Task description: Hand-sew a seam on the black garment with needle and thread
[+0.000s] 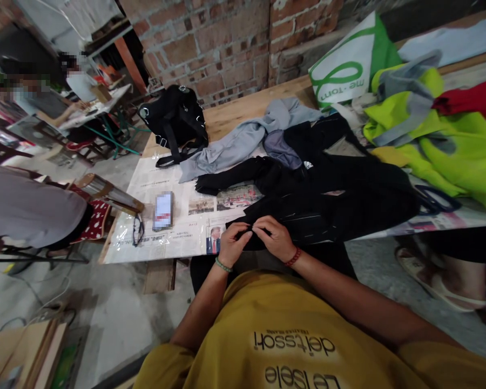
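Note:
A black garment (328, 202) with pale stitched lines lies across the front of the table. At its near left edge, my left hand (234, 244) pinches the dark cloth, a green bracelet on the wrist. Right beside it my right hand (274, 237), with a red bracelet, is closed in a pinch at the same edge. Both sets of fingertips nearly meet; anything small between the right fingertips is too tiny to make out. Behind the black garment, a grey garment (235, 141) stretches along the table.
A phone (162, 210) and glasses (138, 229) lie on the newspaper-covered table (125, 237) to the left. A black bag (176, 121) stands behind them. Yellow-green clothing (457, 156) and a white-green bag (348, 67) are at right. A seated person (28, 200) is at far left.

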